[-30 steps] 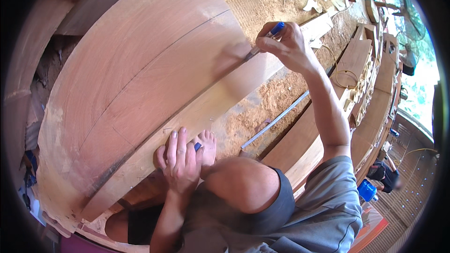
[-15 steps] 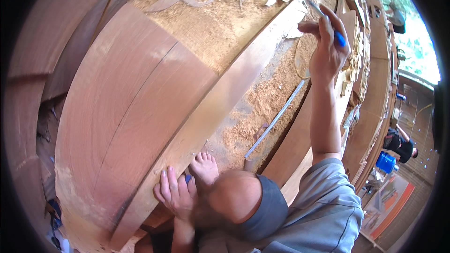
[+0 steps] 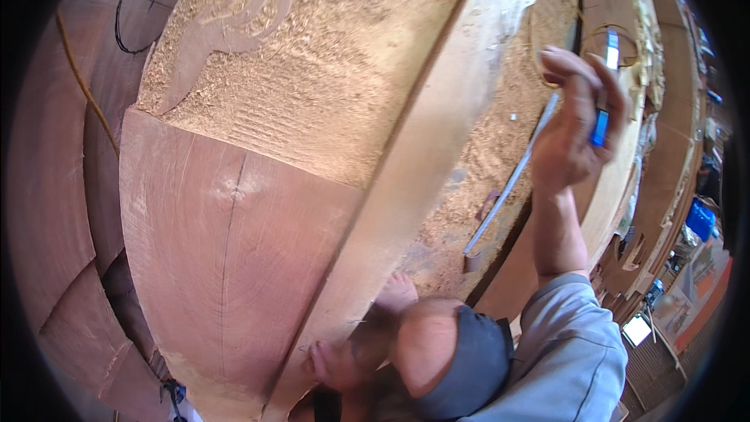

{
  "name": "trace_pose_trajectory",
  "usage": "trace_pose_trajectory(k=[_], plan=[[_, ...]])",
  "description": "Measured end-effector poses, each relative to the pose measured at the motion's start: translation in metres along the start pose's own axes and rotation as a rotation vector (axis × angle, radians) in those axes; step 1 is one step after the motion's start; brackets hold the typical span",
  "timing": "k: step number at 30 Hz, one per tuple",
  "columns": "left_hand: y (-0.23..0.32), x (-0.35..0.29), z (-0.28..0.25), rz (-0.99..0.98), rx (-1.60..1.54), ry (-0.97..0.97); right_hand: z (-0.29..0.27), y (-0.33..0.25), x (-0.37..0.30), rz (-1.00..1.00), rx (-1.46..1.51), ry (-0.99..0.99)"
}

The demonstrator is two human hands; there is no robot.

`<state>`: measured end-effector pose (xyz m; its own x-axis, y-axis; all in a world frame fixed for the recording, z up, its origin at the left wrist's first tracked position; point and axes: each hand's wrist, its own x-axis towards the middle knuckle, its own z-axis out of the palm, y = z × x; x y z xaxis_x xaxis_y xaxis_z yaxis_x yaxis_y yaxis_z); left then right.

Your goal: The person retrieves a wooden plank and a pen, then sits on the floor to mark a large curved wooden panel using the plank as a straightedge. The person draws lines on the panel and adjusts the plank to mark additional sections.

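Raised at the right, my right hand (image 3: 570, 125) is curled around a slim blue-and-white pen (image 3: 600, 126), which passes between the fingers. Low in the picture, my left hand (image 3: 336, 365) rests its fingertips on the edge of a long, narrow wooden plank (image 3: 422, 160); the hand is smeared and its thumb is hidden. That plank runs diagonally along the side of a broad reddish board (image 3: 266, 258) with a dark line drawn down it. Sawdust (image 3: 328, 94) covers the surface beyond the board.
A flat wavy wooden cutout (image 3: 211, 43) lies on the sawdust. Under my right arm is a thin grey rod (image 3: 512, 176). Long timbers (image 3: 664, 101) stretch along the right, and more large boards (image 3: 51, 156) stand at the left. My bent knee (image 3: 426, 344) is beside the plank.
The view has shifted, bringing the sawdust and cutout lower. My right hand has turned, and the pen now points differently in it. My left hand remains at the plank's edge.
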<state>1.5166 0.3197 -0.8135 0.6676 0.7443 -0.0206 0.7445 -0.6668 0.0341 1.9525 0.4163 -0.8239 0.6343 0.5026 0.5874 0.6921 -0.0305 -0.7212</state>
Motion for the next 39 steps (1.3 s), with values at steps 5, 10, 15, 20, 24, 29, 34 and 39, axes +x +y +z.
trace_pose_trajectory(k=[5, 10, 15, 20, 24, 29, 34, 39], plan=[[0.001, -0.013, 0.000, -0.070, -0.058, -0.035, -0.010, -0.001, -0.006, -0.002, 0.089, 0.046], [-0.006, -0.034, 0.010, -0.052, -0.048, -0.126, -0.021, 0.012, -0.003, 0.024, 0.020, -0.005], [-0.025, -0.055, 0.015, 0.017, -0.104, -0.518, -0.015, 0.001, 0.007, 0.073, 0.085, -0.056], [-0.008, 0.004, 0.016, -0.024, 0.010, -0.235, -0.033, 0.007, 0.023, -0.103, -0.034, -0.193], [-0.004, 0.018, 0.021, -0.006, 0.035, -0.190, -0.037, 0.005, 0.025, -0.022, -0.020, -0.159], [-0.004, 0.023, 0.018, -0.001, 0.050, -0.170, -0.031, 0.011, 0.036, 0.093, 0.076, -0.074], [-0.004, 0.024, -0.002, -0.053, 0.092, -0.223, -0.005, -0.018, 0.061, 0.390, 0.150, -0.530], [0.009, 0.009, -0.008, -0.085, 0.026, -0.133, 0.020, -0.029, 0.060, 0.426, 0.161, -0.896]])
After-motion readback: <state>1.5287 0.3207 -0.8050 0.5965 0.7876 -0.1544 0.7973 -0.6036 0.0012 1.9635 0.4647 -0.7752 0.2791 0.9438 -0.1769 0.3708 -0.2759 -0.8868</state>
